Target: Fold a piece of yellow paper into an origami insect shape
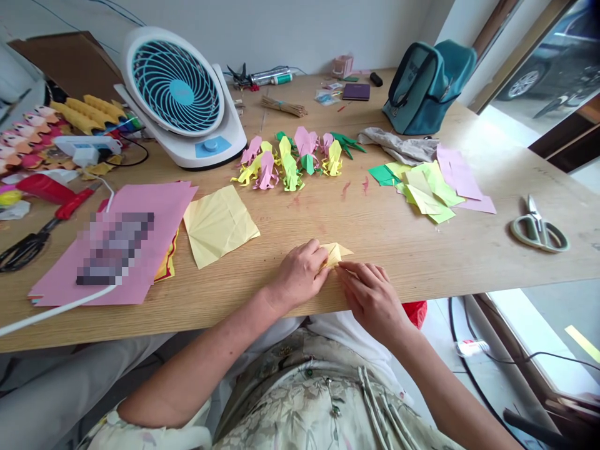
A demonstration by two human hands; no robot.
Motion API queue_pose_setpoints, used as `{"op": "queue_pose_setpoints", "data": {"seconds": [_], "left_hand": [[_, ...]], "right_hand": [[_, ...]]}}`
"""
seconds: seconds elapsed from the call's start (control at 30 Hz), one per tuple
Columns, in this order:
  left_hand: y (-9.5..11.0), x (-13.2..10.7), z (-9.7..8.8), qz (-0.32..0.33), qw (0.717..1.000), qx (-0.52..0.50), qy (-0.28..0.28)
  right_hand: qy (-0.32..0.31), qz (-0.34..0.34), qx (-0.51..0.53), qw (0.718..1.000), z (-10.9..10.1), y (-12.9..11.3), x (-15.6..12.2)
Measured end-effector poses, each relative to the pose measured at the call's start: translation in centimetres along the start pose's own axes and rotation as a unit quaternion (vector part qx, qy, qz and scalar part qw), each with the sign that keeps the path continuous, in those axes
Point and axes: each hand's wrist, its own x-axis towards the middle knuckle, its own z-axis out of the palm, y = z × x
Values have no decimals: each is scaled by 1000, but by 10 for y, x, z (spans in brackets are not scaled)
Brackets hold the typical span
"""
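Observation:
Near the table's front edge, a small piece of folded yellow paper (335,253) lies between my two hands. My left hand (302,275) has its fingers curled over the paper's left side, pressing it to the wood. From the right, my right hand (370,290) pinches its lower edge between thumb and fingers. Part of the paper is hidden under the fingers. A creased, opened-out yellow sheet (221,226) lies to the left. Beyond my hands stand several folded paper figures (288,159) in pink, yellow and green.
A fan (180,94) stands at the back left, near pink paper sheets (154,203) with a pixelated object on top. To the right are loose paper pieces (429,190), scissors (539,228), a grey cloth (398,147) and a teal bag (426,87). Red-handled scissors (75,203) lie far left.

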Motion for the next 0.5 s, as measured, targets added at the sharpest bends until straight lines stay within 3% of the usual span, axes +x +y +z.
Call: {"op": "queue_pose_setpoints", "data": {"seconds": [0.13, 0.23, 0.37, 0.5], "left_hand": [[3, -1, 6, -24, 999, -15, 19], [-1, -2, 2, -3, 999, -32, -9], [-21, 3, -12, 78, 989, -103, -66], [-44, 12, -18, 192, 969, -131, -86]], "right_hand": [[-30, 3, 10, 999, 5, 1, 6], [-41, -16, 8, 999, 5, 5, 13], [-48, -34, 23, 998, 2, 8, 19], [-62, 0, 4, 998, -1, 6, 20]]}}
